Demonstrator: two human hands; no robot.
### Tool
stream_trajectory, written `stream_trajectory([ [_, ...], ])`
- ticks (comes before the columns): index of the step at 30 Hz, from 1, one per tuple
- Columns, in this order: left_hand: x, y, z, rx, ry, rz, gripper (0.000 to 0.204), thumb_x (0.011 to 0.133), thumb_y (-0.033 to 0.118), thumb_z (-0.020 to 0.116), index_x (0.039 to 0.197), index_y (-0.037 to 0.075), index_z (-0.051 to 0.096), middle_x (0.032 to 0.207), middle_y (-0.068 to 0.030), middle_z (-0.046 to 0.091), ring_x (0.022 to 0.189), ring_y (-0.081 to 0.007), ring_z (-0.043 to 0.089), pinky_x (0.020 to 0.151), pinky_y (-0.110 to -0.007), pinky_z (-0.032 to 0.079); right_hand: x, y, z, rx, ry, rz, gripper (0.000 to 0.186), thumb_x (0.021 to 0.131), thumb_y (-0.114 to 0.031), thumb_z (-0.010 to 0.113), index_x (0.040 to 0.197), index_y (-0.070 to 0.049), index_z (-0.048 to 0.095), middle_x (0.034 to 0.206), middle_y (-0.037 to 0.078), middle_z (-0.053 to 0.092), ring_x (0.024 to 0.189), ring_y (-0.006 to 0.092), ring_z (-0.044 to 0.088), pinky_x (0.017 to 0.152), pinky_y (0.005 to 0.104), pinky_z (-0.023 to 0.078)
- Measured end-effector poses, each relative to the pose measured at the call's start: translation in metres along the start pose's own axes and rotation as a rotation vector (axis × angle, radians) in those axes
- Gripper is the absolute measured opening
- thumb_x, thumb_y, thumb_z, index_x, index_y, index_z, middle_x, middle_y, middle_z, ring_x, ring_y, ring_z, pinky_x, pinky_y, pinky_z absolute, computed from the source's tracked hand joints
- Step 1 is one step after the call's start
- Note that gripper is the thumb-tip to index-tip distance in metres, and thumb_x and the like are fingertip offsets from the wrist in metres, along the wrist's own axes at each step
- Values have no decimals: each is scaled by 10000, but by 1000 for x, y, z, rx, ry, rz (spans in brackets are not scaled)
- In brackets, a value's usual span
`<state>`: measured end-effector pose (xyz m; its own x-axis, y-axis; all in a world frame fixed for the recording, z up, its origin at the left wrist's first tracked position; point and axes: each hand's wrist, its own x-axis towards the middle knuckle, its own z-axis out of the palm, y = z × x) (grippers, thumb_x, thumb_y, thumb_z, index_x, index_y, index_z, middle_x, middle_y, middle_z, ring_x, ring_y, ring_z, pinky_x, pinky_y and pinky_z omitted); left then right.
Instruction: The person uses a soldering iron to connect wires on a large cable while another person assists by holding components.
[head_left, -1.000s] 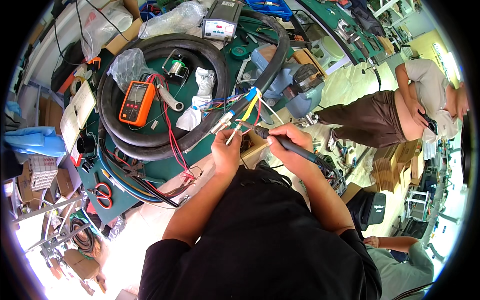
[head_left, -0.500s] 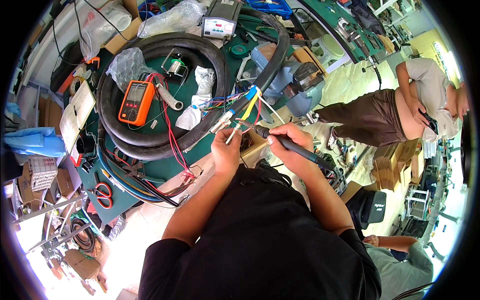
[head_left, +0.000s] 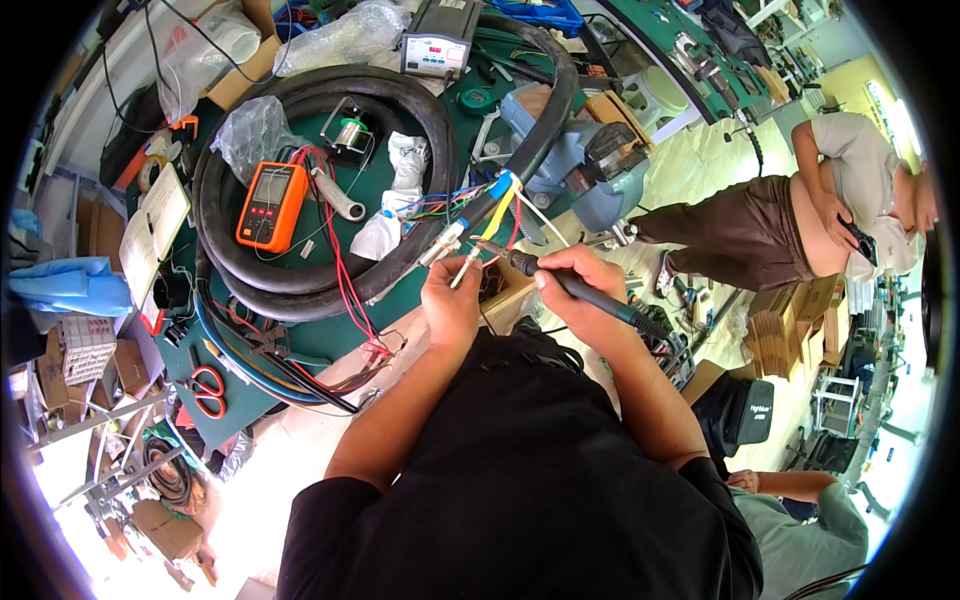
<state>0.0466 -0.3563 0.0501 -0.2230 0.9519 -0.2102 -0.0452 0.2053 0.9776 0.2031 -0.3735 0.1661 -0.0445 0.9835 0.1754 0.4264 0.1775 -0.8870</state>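
My right hand (head_left: 585,295) grips a black soldering iron (head_left: 600,298), its tip meeting or very near the small white wire end (head_left: 466,263) pinched by my left hand (head_left: 448,300). Just beyond lies the end of a thick black cable (head_left: 540,135), with a metal connector (head_left: 442,242), blue wrap (head_left: 505,186), yellow sleeve (head_left: 501,211) and several thin colored wires. An orange meter (head_left: 268,208) with red leads, a spool of wire (head_left: 352,138) in a holder and crumpled white material (head_left: 377,236) lie inside and about the coiled cable. Whether the iron touches the wire is unclear.
A soldering station (head_left: 438,40), red-handled scissors (head_left: 208,392), a notebook (head_left: 150,225) and a blue-grey machine (head_left: 610,190) crowd the green bench (head_left: 228,425). A standing person (head_left: 750,230) at right holds a dark object; another person (head_left: 800,530) is at lower right. Cardboard (head_left: 775,340) is piled at right.
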Motion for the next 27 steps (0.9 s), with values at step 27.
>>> stream_trajectory([
  [27,0,3,0,-22,-7,8,212,860,169,676,881,-31,609,804,-68,637,735,-96,540,674,-259,450,-1,3,4,130,72,-5,113,822,-14,671,902,-1,592,667,-12,570,578,5,445,498,186,367],
])
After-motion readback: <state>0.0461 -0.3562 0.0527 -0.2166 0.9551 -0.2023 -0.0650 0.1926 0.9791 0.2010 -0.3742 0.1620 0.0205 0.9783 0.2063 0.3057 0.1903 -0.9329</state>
